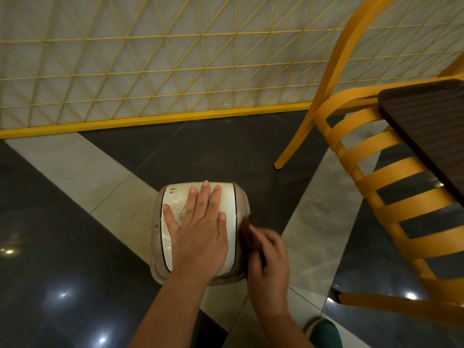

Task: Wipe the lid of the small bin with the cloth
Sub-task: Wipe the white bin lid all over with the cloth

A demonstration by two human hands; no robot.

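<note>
A small beige bin (243,202) stands on the tiled floor, seen from above. Its white lid (175,200) has brown stains near the far left corner and along the left side. My left hand (200,234) lies flat on the lid with straight fingers and covers most of it. My right hand (270,259) is at the bin's right side and grips a dark brown cloth (246,232). The cloth touches the bin's right edge. The right hand and the cloth are blurred by motion.
A yellow slatted chair (376,197) stands close on the right, tucked under a dark table (426,116). A yellow mesh partition (150,71) runs along the back. A green shoe (324,332) shows near the bottom edge.
</note>
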